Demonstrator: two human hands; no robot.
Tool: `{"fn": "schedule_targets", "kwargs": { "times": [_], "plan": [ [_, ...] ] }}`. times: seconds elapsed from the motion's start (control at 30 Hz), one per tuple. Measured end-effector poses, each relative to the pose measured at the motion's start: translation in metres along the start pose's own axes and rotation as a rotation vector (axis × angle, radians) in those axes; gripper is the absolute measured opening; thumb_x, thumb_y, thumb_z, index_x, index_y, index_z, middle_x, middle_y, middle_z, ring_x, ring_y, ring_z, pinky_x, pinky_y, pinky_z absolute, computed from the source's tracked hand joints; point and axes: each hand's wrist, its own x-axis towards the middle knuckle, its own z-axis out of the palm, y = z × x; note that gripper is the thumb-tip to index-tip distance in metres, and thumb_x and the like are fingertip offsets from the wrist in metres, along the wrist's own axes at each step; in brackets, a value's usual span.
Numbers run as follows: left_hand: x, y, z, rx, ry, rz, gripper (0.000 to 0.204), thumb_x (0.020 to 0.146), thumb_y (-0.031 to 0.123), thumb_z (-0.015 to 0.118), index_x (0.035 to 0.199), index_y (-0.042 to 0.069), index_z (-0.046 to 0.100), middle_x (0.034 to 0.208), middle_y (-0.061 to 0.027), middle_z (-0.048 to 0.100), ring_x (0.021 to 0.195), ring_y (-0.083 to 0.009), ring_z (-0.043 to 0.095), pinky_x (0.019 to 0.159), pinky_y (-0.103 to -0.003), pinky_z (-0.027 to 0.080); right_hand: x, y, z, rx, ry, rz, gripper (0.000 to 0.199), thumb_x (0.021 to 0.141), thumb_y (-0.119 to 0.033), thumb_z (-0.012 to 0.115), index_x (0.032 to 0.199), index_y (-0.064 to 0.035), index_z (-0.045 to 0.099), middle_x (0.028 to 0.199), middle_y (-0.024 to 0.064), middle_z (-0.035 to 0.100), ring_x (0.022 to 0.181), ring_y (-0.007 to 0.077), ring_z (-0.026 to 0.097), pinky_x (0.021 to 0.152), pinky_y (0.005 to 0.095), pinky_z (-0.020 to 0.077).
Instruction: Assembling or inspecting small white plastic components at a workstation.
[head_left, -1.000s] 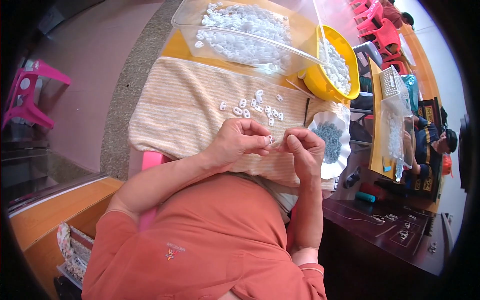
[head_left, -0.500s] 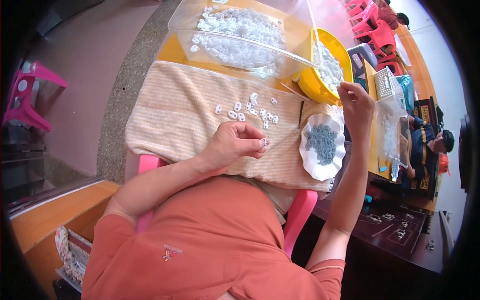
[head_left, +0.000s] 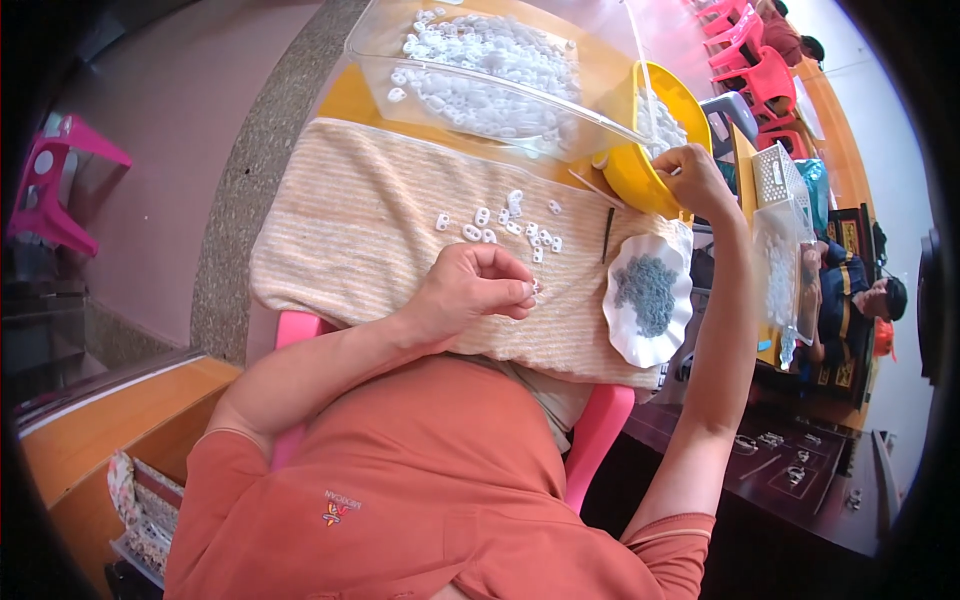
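Observation:
Thumb and fingertips of my left hand [head_left: 475, 288] are closed in a pinch on a small white plastic piece [head_left: 535, 287], held just above the striped towel. Below the bucket's opening, at the near right rim of the yellow bucket [head_left: 627, 180], is my right hand [head_left: 692, 180]. Its fingers are drawn together by the white pieces [head_left: 664, 128] inside; what they hold, if anything, is too small to make out. Several loose white two-holed pieces [head_left: 482, 216] lie on the towel beyond my left hand. A white scalloped dish [head_left: 622, 335] of small grey-blue parts [head_left: 648, 295] sits nearer me than the bucket.
A clear plastic bin [head_left: 375, 85] full of white pieces stands at the far side of the table. A thin dark stick [head_left: 608, 236] lies on the striped towel [head_left: 330, 230]. Another person [head_left: 850, 300] sits at the right beside a white basket [head_left: 775, 175]. A pink stool [head_left: 70, 190] stands left.
My right hand has moved left and slightly away from me, from beside the bucket to over its rim. My left hand keeps its pinch nearly in place. The view has shifted slightly.

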Motion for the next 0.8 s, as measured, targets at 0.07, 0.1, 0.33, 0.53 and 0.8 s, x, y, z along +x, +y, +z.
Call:
{"fn": "schedule_targets", "kwargs": {
  "times": [0.07,0.1,0.33,0.53,0.8],
  "plan": [
    [0.0,0.001,0.0,0.003,-0.007,0.004,0.009,0.084,0.003,0.066,0.092,-0.001,0.064,0.086,-0.009,0.067,0.077,-0.0141,0.066,0.071,-0.028,0.056,-0.005,-0.002,0.002,0.052,-0.02,0.044,0.023,0.076,-0.011,0.062,0.095,-0.0004,0.071,0.088,0.0191,0.069,0.082,0.0276,0.067,0.077,0.0341,0.0508],
    [0.0,0.002,0.0,0.008,-0.017,0.007,0.009,0.084,0.003,0.066,0.091,-0.001,0.064,0.085,-0.0089,0.067,0.077,-0.0141,0.066,0.071,-0.028,0.056,-0.011,-0.002,0.005,-0.034,0.161,-0.014,0.023,0.076,-0.012,0.064,0.095,-0.0008,0.071,0.089,0.0178,0.069,0.081,0.0278,0.067,0.076,0.0341,0.0507],
    [-0.001,0.0,0.001,0.011,-0.017,0.017,0.009,0.085,0.004,0.066,0.091,-0.001,0.063,0.084,-0.0083,0.066,0.077,-0.014,0.066,0.07,-0.028,0.056,-0.052,-0.067,0.04,0.41,0.602,-0.262,0.012,0.081,-0.003,0.067,0.093,-0.0012,0.068,0.085,0.0088,0.067,0.064,0.0141,0.061,0.061,0.0261,0.0481],
    [-0.002,-0.003,0.002,0.011,-0.02,0.03,0.007,0.085,0.003,0.065,0.091,0.0,0.063,0.083,-0.0072,0.066,0.076,-0.0129,0.065,0.071,-0.027,0.056,-0.052,-0.107,0.087,0.492,0.217,-0.328,0.016,0.079,-0.004,0.07,0.094,0.0014,0.067,0.079,0.0038,0.062,0.063,0.0092,0.053,0.059,0.023,0.0437],
    [-0.004,0.003,0.006,-0.058,-0.02,0.017,0.012,0.084,0.003,0.066,0.095,0.0,0.062,0.085,-0.0063,0.066,0.077,-0.0122,0.064,0.071,-0.027,0.055,-0.04,-0.121,0.097,0.401,0.17,-0.406,0.015,0.08,-0.006,0.069,0.094,0.0008,0.067,0.08,0.0069,0.063,0.064,0.0127,0.056,0.061,0.0256,0.0457]
  ]
}}
